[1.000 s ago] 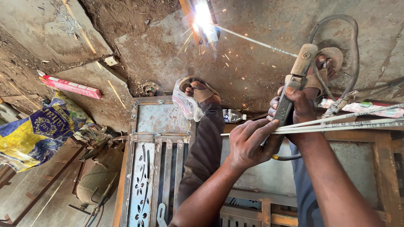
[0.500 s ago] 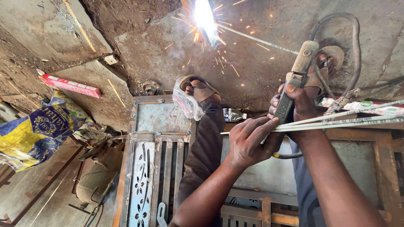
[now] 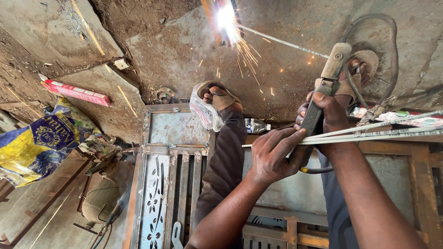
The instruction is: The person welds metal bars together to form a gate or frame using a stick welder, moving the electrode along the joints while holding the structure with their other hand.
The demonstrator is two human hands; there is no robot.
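My right hand (image 3: 325, 113) is closed around a dark welding electrode holder (image 3: 323, 92) with a tan handle end and a thick cable. A thin rod (image 3: 281, 42) runs from the holder up and left to a bright arc (image 3: 226, 18) that throws sparks onto a piece on the ground. My left hand (image 3: 272, 154) rests against the holder. Its fingers pinch a few spare white welding rods (image 3: 374, 133) that stick out to the right. Both my sandalled feet show, the left foot (image 3: 217, 97) and the right foot (image 3: 362, 64).
A rusty metal gate frame (image 3: 168, 184) with cut-out patterns lies under my legs. A red electrode box (image 3: 76, 92) and a blue and yellow sack (image 3: 34, 145) lie at the left. A small plastic bottle (image 3: 256, 125) and a plastic bag (image 3: 202, 113) sit by my left foot.
Both hands stay almost still on the holder and rods. The arc keeps burning at the same spot, and its sparks now spray down and to the right.
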